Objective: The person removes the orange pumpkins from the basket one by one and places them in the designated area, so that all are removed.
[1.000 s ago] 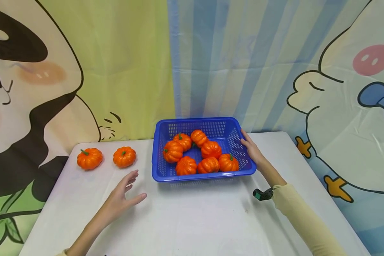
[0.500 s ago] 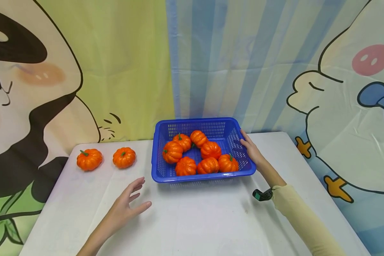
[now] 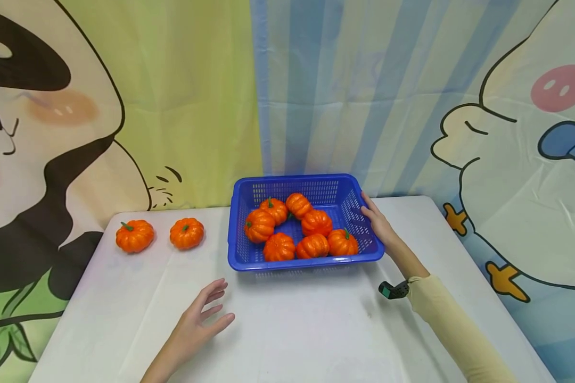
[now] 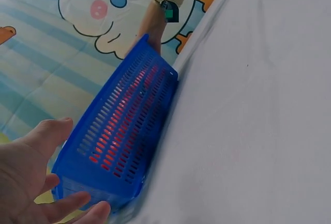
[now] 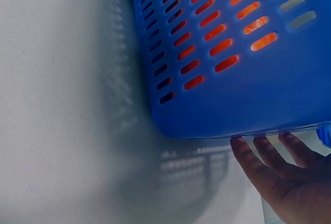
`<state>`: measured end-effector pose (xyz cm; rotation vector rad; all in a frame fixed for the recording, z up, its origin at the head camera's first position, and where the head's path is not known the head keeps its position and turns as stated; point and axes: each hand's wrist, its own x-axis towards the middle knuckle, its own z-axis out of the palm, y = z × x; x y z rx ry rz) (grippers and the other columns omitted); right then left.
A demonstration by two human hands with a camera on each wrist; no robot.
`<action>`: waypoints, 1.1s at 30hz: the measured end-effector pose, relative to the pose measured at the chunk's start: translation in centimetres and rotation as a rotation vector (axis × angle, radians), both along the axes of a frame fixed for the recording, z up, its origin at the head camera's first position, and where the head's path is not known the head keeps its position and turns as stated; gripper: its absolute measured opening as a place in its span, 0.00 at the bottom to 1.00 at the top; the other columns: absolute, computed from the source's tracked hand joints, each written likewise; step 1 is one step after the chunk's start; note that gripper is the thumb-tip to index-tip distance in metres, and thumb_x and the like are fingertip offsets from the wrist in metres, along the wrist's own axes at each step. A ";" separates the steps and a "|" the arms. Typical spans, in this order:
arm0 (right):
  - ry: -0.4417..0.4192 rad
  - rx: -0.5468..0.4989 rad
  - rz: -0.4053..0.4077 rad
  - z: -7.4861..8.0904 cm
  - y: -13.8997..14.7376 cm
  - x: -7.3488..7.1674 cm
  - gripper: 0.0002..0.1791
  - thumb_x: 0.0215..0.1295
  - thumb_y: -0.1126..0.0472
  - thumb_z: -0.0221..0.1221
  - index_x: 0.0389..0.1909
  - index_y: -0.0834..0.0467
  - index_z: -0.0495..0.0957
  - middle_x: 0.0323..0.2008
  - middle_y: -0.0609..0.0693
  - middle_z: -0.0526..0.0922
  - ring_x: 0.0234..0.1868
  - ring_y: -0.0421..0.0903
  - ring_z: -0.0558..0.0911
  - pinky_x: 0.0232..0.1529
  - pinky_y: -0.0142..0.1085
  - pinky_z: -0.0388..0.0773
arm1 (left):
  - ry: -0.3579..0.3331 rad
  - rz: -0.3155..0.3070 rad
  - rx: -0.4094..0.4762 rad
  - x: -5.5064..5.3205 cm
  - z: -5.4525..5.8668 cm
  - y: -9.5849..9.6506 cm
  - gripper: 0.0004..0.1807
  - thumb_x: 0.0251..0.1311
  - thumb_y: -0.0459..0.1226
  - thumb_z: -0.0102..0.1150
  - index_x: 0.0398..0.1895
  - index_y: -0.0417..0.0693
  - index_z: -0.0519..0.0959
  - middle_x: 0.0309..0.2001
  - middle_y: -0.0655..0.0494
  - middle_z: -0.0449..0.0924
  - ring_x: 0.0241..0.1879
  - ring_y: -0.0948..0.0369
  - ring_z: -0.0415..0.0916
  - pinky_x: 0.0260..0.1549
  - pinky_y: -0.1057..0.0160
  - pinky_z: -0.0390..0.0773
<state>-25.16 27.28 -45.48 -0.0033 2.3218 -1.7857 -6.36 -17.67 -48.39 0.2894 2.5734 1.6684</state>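
A blue plastic basket (image 3: 297,266) with slotted walls holds several small orange pumpkins (image 3: 279,247). My right hand (image 3: 379,226) rests along the basket's right end. In the right wrist view its extended fingers (image 5: 253,167) touch the outer wall with their tips. Over the table, in front of the basket's left corner, my left hand (image 3: 196,324) is spread with nothing in it. Seen from the left wrist, that hand's thumb and fingers appear beside the basket (image 4: 124,125), apart from it in the head view. Two more pumpkins, one at far left (image 3: 134,236) and one nearer the basket (image 3: 187,233), lie on the table.
The white table (image 3: 306,330) extends in front of the basket. Directly behind it hangs a printed curtain (image 3: 311,96) with cartoon animals. A black device (image 3: 394,290) is strapped to the right wrist.
My left hand has drawn back toward the table's near side and slightly right, still spread. The right hand, the basket and the pumpkins have stayed in place.
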 end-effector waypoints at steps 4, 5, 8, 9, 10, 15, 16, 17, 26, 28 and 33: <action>0.006 0.017 -0.007 -0.1 -0.1 0.1 0.31 0.78 0.48 0.34 0.77 0.36 0.36 0.79 0.49 0.33 0.78 0.60 0.42 0.76 0.59 0.40 | -0.036 -0.029 0.038 0.4 0.1 0.8 0.38 0.55 0.42 0.69 0.68 0.61 0.62 0.66 0.48 0.71 0.63 0.51 0.71 0.53 0.71 0.78; 0.006 0.022 -0.010 -0.1 -0.1 0.0 0.31 0.78 0.48 0.34 0.77 0.36 0.36 0.79 0.49 0.34 0.78 0.60 0.42 0.76 0.59 0.40 | -0.043 -0.038 0.043 0.4 0.2 1.0 0.38 0.55 0.42 0.69 0.68 0.62 0.62 0.66 0.49 0.71 0.62 0.51 0.71 0.53 0.73 0.78; 0.007 0.032 -0.014 -0.1 -0.1 0.0 0.31 0.78 0.47 0.34 0.77 0.37 0.36 0.79 0.49 0.34 0.78 0.60 0.42 0.76 0.59 0.40 | -0.065 -0.068 0.069 0.4 0.7 1.5 0.38 0.56 0.41 0.69 0.68 0.64 0.62 0.66 0.49 0.71 0.63 0.51 0.71 0.53 0.73 0.77; 0.008 0.035 -0.012 -0.1 -0.1 0.0 0.31 0.78 0.47 0.34 0.77 0.37 0.36 0.79 0.49 0.34 0.78 0.60 0.42 0.76 0.59 0.39 | -0.064 -0.077 0.075 0.4 0.8 1.7 0.37 0.56 0.41 0.68 0.68 0.64 0.62 0.66 0.49 0.71 0.63 0.51 0.71 0.53 0.73 0.77; 0.009 0.037 -0.012 -0.1 -0.1 0.0 0.31 0.78 0.47 0.34 0.77 0.37 0.36 0.79 0.49 0.34 0.78 0.60 0.42 0.76 0.59 0.39 | -0.067 -0.087 0.081 0.4 1.0 1.8 0.37 0.56 0.42 0.68 0.68 0.65 0.62 0.66 0.50 0.70 0.63 0.51 0.71 0.53 0.73 0.77; 0.010 0.037 -0.013 -0.2 -0.1 0.0 0.31 0.78 0.47 0.34 0.77 0.37 0.36 0.79 0.49 0.34 0.78 0.60 0.41 0.76 0.59 0.39 | -0.061 -0.143 0.094 0.6 1.8 2.7 0.36 0.57 0.43 0.67 0.67 0.66 0.62 0.65 0.55 0.70 0.62 0.60 0.72 0.54 0.70 0.78; 0.008 0.035 -0.016 -0.2 -0.1 0.0 0.31 0.78 0.47 0.34 0.77 0.37 0.37 0.79 0.49 0.34 0.79 0.60 0.42 0.76 0.59 0.39 | -0.072 -0.152 0.092 0.6 1.9 2.8 0.36 0.57 0.44 0.67 0.67 0.67 0.62 0.66 0.55 0.70 0.62 0.61 0.71 0.54 0.70 0.78; 0.006 0.034 -0.018 -0.3 -0.1 0.0 0.31 0.78 0.47 0.34 0.77 0.37 0.37 0.79 0.49 0.34 0.79 0.60 0.42 0.76 0.59 0.40 | -0.078 -0.161 0.094 0.6 2.0 2.9 0.36 0.57 0.45 0.67 0.67 0.67 0.62 0.66 0.56 0.70 0.62 0.62 0.71 0.54 0.71 0.78; 0.001 0.011 -0.007 -0.1 0.0 0.1 0.31 0.78 0.48 0.34 0.77 0.36 0.36 0.79 0.49 0.33 0.78 0.61 0.42 0.76 0.59 0.40 | -0.139 -0.195 0.103 0.3 2.3 3.5 0.35 0.57 0.46 0.67 0.67 0.66 0.62 0.66 0.54 0.69 0.64 0.49 0.70 0.54 0.71 0.77; -0.001 0.000 -0.007 0.0 0.0 0.1 0.31 0.78 0.48 0.34 0.77 0.36 0.36 0.79 0.49 0.34 0.78 0.60 0.43 0.76 0.58 0.41 | -0.145 -0.221 0.106 0.0 2.5 3.7 0.35 0.58 0.46 0.66 0.67 0.66 0.62 0.66 0.54 0.69 0.64 0.48 0.69 0.55 0.70 0.78; 0.003 0.011 -0.007 -0.1 0.0 0.1 0.31 0.78 0.48 0.34 0.77 0.36 0.36 0.79 0.50 0.33 0.78 0.61 0.42 0.76 0.59 0.40 | -0.070 -0.345 0.079 -1.5 3.9 4.6 0.35 0.60 0.47 0.64 0.69 0.62 0.62 0.66 0.54 0.70 0.63 0.50 0.71 0.56 0.65 0.79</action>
